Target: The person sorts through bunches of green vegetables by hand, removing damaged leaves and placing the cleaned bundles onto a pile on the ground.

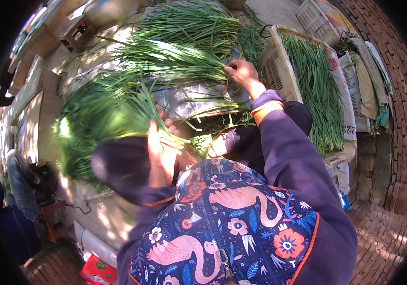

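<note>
My left hand (161, 151) is closed around a small bunch of garlic chives (146, 107), with the pale cut ends sticking out towards my lap. Further forward, my right hand (244, 74) pinches the stem ends of a larger bunch (178, 58), whose leaves spread away to the left. A thick layer of chives (189, 26) lies beyond it. To the left of my knee the heap of greens (89, 110) is blurred. Loose stalks (217, 110) cross a greyish sheet (192, 96) between my hands. Trimmings (200, 142) lie by my foot.
At my right stands a plastic crate (276, 67) filled with upright-packed chives (314, 89). More crates (315, 21) and folded sacks (369, 78) stand by the brick paving (399, 107). Wooden boxes (41, 121), another person's leg (21, 185) and a red stool (57, 217) are on the left.
</note>
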Motion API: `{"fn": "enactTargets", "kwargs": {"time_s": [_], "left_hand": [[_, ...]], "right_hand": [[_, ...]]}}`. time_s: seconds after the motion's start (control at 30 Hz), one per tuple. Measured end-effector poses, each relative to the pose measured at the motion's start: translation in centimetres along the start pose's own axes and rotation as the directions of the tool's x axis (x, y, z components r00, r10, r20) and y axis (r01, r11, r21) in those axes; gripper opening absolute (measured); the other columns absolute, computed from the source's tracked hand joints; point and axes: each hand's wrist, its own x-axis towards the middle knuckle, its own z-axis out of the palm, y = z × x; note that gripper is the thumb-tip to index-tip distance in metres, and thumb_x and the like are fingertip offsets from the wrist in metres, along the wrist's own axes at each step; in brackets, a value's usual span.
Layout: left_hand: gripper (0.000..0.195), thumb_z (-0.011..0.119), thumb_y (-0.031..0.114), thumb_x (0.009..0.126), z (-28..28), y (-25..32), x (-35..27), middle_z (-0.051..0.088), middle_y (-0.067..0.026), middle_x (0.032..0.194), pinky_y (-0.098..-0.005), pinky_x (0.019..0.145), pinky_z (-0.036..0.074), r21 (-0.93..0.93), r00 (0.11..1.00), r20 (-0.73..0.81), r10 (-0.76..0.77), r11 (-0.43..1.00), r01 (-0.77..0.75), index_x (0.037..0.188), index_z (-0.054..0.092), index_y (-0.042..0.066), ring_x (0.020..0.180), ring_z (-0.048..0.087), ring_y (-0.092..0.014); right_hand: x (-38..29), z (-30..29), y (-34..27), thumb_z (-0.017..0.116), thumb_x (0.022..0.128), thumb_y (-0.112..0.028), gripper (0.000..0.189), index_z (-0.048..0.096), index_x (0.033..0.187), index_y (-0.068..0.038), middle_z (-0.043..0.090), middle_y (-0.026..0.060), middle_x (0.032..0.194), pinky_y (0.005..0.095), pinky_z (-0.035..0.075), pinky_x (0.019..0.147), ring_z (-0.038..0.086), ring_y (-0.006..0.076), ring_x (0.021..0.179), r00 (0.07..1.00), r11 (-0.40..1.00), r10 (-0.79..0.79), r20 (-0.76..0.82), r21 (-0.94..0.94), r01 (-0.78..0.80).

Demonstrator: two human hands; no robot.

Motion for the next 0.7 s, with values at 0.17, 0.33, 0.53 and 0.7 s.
{"fn": "enactTargets", "kwargs": {"time_s": [0.17, 0.33, 0.53, 0.7], "left_hand": [[0.029, 0.049, 0.025, 0.102, -0.8, 0.1, 0.8, 0.052, -0.0016, 0.09, -0.0275, 0.066, 0.047, 0.037, 0.995, 0.097, 0.01, 0.999, -0.013, 0.123, 0.049, 0.004, 0.069, 0.047, -0.011], [0.027, 0.056, 0.015, 0.098, 0.3, -1.2, 0.7, 0.056, -0.0021, 0.094, -0.0271, 0.065, 0.052, 0.222, 0.986, -0.164, 0.017, 0.975, 0.02, 0.123, 0.051, 0.005, 0.071, 0.052, -0.011], [0.025, 0.069, 0.006, 0.088, 1.8, -3.1, 1.6, 0.068, -0.0098, 0.103, -0.0277, 0.069, 0.055, 0.371, 0.989, -0.145, 0.023, 0.928, 0.033, 0.111, 0.057, 0.005, 0.084, 0.066, -0.017], [0.023, 0.069, 0.004, 0.087, 1.4, -3.6, 2.4, 0.068, -0.007, 0.1, -0.0313, 0.077, 0.056, 0.355, 1.0, 0.008, 0.01, 0.935, -0.013, 0.109, 0.062, 0.005, 0.086, 0.067, -0.018]], "right_hand": [[-0.6, -1.1, 0.6, 0.07, 0.082, -0.033, 0.033, 0.07, 0.095, -0.003, 0.071, 0.0093, 0.082, 0.0337, 0.052, 0.075, 0.067, 0.021, 0.078, 0.997, 0.94, 0.061, -0.055, 0.338, -0.039], [-9.1, -2.7, -5.3, 0.068, 0.086, -0.011, 0.015, 0.064, 0.092, 0.002, 0.066, 0.0026, 0.074, 0.0214, 0.046, 0.056, 0.056, 0.0047, 0.061, 0.999, 0.732, 0.044, 0.017, 0.68, -0.044], [-16.4, 0.8, -7.7, 0.069, 0.087, -0.004, 0.011, 0.063, 0.095, 0.0, 0.065, 0.001, 0.075, 0.0185, 0.045, 0.053, 0.055, 0.0015, 0.059, 0.973, 0.803, -0.227, -0.049, 0.555, 0.215], [-18.2, 1.8, -7.0, 0.069, 0.085, -0.007, 0.016, 0.066, 0.099, -0.001, 0.064, 0.0031, 0.08, 0.0217, 0.047, 0.056, 0.056, 0.0056, 0.062, 0.939, 0.835, -0.342, -0.033, 0.447, 0.319]]}}
